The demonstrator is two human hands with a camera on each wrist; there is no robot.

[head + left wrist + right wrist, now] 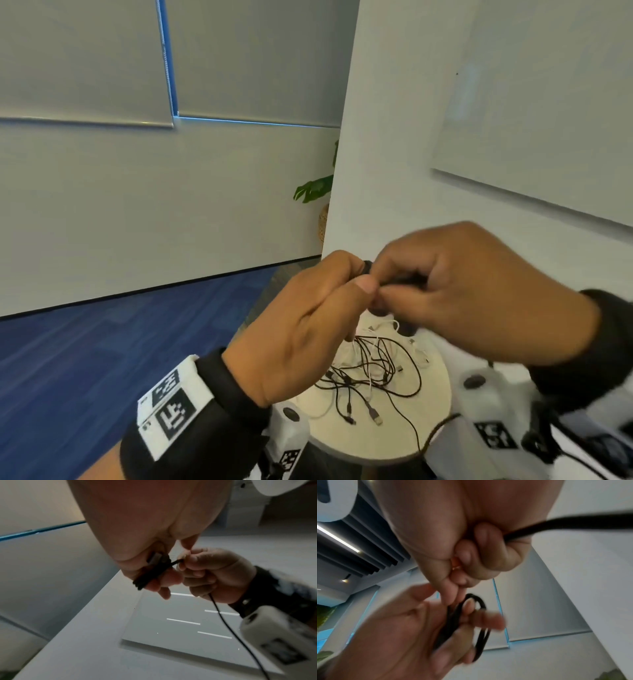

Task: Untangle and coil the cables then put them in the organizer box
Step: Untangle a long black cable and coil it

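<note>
Both hands meet in the air above a small round table [435,421]. My left hand [356,277] grips a small coil of black cable [150,574], its loops wound round the fingers [453,622]. My right hand [387,287] pinches the free strand of the same cable [178,561] right beside the coil. That strand runs through the right fist [573,523] and trails down [228,626]. A tangle of black and white cables [370,370] lies on the table below the hands. No organizer box shows in any view.
A white partition wall with a glass board [548,120] stands just behind the table. A potted plant [315,188] peeks out behind the partition's edge. Blue carpet [102,359] covers the floor to the left.
</note>
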